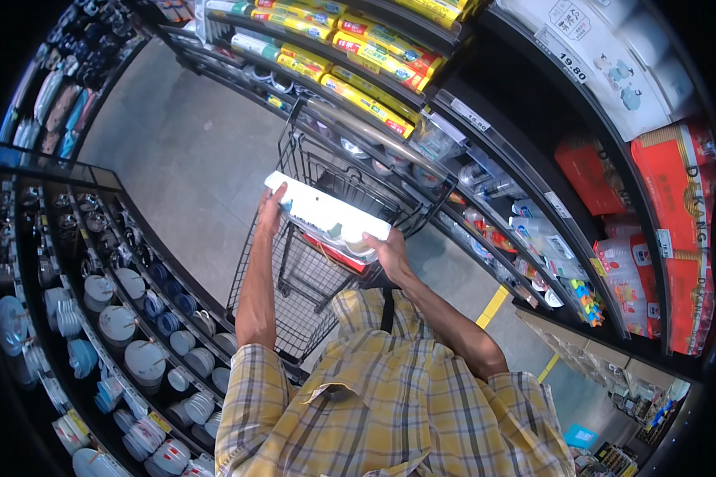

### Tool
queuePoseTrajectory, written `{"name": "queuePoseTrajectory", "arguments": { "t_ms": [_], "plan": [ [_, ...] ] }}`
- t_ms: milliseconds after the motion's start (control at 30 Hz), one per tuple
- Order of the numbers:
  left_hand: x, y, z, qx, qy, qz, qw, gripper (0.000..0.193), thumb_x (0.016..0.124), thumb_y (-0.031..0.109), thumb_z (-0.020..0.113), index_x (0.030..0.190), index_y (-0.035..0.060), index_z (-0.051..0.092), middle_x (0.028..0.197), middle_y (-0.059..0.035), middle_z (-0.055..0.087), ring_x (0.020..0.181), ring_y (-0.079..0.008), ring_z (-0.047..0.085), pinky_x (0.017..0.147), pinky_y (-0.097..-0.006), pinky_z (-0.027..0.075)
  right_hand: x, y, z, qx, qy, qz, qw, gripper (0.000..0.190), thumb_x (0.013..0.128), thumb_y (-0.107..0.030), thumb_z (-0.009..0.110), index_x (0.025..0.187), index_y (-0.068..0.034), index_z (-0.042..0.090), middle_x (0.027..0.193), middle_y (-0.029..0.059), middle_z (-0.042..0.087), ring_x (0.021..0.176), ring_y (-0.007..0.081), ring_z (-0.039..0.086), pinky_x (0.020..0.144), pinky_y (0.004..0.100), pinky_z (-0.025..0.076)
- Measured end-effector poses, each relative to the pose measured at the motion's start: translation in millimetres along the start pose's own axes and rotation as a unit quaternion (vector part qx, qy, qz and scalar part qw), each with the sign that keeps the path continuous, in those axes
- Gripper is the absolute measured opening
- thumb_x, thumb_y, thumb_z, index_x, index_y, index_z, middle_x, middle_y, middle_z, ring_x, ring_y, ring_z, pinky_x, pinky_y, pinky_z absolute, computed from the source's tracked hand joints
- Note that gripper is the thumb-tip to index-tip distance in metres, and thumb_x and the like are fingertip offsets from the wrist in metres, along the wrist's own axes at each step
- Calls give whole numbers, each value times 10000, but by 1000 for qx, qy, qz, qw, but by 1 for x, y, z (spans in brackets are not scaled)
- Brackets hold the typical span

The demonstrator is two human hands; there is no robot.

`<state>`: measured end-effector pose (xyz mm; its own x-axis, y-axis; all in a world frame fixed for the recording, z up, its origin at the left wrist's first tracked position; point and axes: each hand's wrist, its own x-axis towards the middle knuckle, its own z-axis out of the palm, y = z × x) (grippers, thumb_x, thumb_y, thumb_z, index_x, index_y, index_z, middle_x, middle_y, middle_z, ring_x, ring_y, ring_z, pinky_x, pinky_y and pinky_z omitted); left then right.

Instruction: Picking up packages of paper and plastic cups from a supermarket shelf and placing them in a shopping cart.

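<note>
I hold a long white printed package (pixel 328 208) level in front of me, above a black wire shopping cart (pixel 301 268). My left hand (pixel 269 210) grips its left end, thumb on the white top face. At the opposite end my right hand (pixel 391 253) has it too, the thumb pressing near the corner. The package's near side looks partly see-through, but its contents cannot be made out. Just below shows a red item (pixel 337 255), mostly hidden by the package; whether it rests in the cart or is part of it, I cannot tell.
Right of the cart runs a shelf with yellow rolls in packaging (pixel 370 56), plastic cups (pixel 528 223) and red boxes (pixel 671 197). Shelves of bowls and plates (pixel 146 361) line the left. A grey floor (pixel 173 119) extends ahead between them. A yellow line (pixel 492 305) marks the floor at right.
</note>
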<state>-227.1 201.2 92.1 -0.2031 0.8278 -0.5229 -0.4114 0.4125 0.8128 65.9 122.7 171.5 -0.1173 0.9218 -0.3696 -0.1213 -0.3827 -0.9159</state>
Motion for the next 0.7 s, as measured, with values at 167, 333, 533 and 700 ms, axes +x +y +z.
{"name": "queuePoseTrajectory", "arguments": {
  "t_ms": [167,333,533,700],
  "plan": [
    [3,-7,-8,-2,-1,1,1000,559,823,252,697,1265,-7,474,1165,-88,571,1108,-205,508,972,-345,360,-3,5,-2,-82,-18,6,996,394,791,-150,663,1109,66,572,1026,159,654,930,225,626,828,319,465],
    [0,-13,-6,-6,-3,4,1000,577,829,266,690,1277,-13,456,1160,-92,574,1102,-205,513,968,-348,363,3,17,-11,-265,5,-37,964,339,837,-151,629,1112,38,572,1021,151,655,947,230,623,853,324,459],
    [1,-6,-7,-1,13,4,1000,593,825,294,696,1275,-10,457,1157,-92,577,1097,-201,515,962,-345,364,-2,10,-11,-237,-7,-45,970,341,838,-146,627,1123,33,571,1023,142,658,937,205,624,840,311,466],
    [2,-14,-9,-2,-6,13,1000,567,826,286,696,1266,2,479,1157,-86,579,1102,-200,514,959,-341,365,-2,5,-12,-185,-34,-4,982,345,832,-133,635,1131,28,574,1031,119,658,922,178,621,830,299,468]
  ]
}}
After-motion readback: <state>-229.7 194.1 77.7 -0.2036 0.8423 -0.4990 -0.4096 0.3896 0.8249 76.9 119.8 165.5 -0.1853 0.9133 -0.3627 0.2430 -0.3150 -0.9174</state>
